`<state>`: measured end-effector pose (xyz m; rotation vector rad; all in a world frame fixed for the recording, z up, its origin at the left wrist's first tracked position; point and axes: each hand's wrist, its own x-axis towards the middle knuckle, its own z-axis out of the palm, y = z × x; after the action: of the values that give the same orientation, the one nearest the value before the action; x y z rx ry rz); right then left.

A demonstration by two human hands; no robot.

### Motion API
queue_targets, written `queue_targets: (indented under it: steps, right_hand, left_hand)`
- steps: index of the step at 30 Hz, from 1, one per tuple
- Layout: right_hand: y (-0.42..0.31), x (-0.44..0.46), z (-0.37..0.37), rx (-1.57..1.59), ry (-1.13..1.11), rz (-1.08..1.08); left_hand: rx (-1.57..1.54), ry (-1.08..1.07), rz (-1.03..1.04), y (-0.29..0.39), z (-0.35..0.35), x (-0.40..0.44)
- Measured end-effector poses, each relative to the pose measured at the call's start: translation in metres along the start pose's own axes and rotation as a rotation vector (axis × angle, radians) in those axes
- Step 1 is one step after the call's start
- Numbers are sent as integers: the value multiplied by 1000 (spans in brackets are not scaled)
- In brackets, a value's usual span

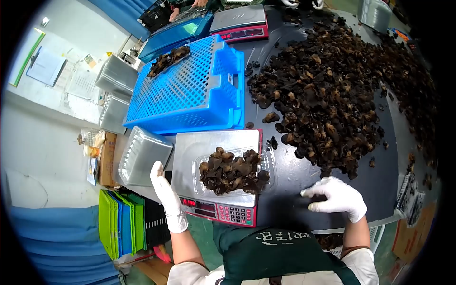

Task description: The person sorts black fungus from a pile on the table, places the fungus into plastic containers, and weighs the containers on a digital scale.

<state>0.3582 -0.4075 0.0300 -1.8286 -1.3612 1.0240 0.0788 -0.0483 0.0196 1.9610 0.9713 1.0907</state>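
A clear plastic tray [270,176] filled with dark dried mushrooms [230,170] rests on the silver plate of a red scale [232,213], whose display is lit. My left hand [168,197], in a white glove, is upright beside the scale's left edge, fingers extended and holding nothing. To the right of the scale, my right hand [336,198], also gloved in white, hovers over the dark table [294,209] with thumb and fingers apart and nothing between them. A large heap of mushrooms [327,90] covers the table beyond it.
Behind the scale stands a blue crate [175,90] with a mushroom-filled tray on top. Stacked clear trays [145,156] are left of the scale. Farther back is a second scale [240,23], with other people's hands near the far edge. Green and blue crates [121,223] stand lower left.
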Motion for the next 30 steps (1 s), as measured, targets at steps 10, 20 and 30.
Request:
queue_targets:
  steps: [10, 20, 30]
  right_hand:
    - [-52, 98, 51, -362, 560, -488]
    - [-23, 163, 72, -451, 619, -408]
    - [-10, 130, 35, 427, 843, -179]
  left_hand:
    - [307, -535, 303, 38, 59, 1]
    - [539, -635, 536, 68, 86, -33]
    - [478, -614, 462, 59, 90, -35]
